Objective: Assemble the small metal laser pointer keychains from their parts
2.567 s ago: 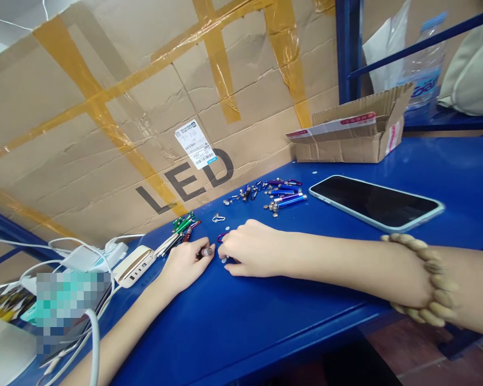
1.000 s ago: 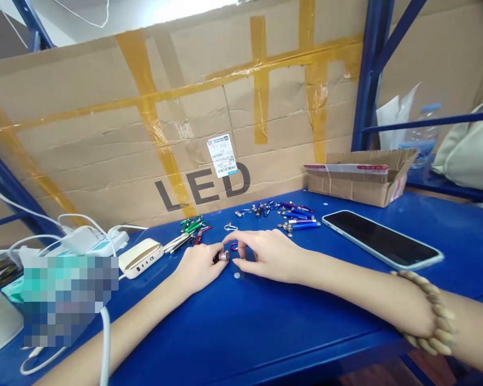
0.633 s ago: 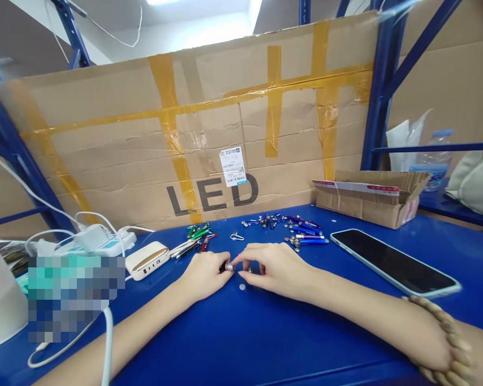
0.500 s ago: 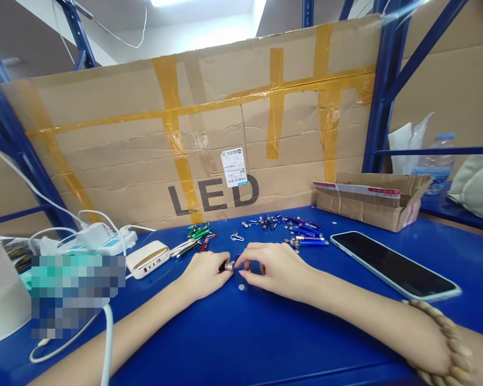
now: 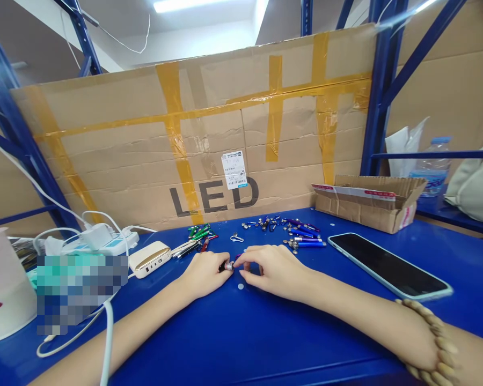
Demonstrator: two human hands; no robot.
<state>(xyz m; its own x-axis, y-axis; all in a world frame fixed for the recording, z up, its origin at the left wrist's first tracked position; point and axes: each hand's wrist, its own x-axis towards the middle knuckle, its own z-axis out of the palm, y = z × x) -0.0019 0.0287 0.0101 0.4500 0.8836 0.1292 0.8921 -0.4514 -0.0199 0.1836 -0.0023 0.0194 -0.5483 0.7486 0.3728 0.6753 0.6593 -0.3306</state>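
Note:
My left hand [image 5: 203, 274] rests on the blue table [image 5: 265, 332] and grips a small dark cylinder with a silver end [image 5: 227, 266]. My right hand [image 5: 271, 268] meets it from the right, thumb and forefinger pinched at the silver tip; whether they hold a small part I cannot make out. A tiny silver disc [image 5: 240, 287] lies on the table just below the fingers. Behind the hands lie green and red mini keychain lights [image 5: 199, 233], a loose clip [image 5: 236, 237], and a scatter of blue and purple lights and small parts [image 5: 298, 236].
A phone [image 5: 388, 265] lies face up at the right. An open cardboard box [image 5: 370, 201] stands behind it. A taped "LED" carton [image 5: 209, 139] walls the back. A power bank [image 5: 149, 259], a charger with cables [image 5: 100, 241] and a white cup [image 5: 4, 287] sit left.
The view has tilted up, showing more of the carton and shelving. My right-hand fingers have drawn in from beside the cylinder to pinch its silver tip; my left hand still holds it.

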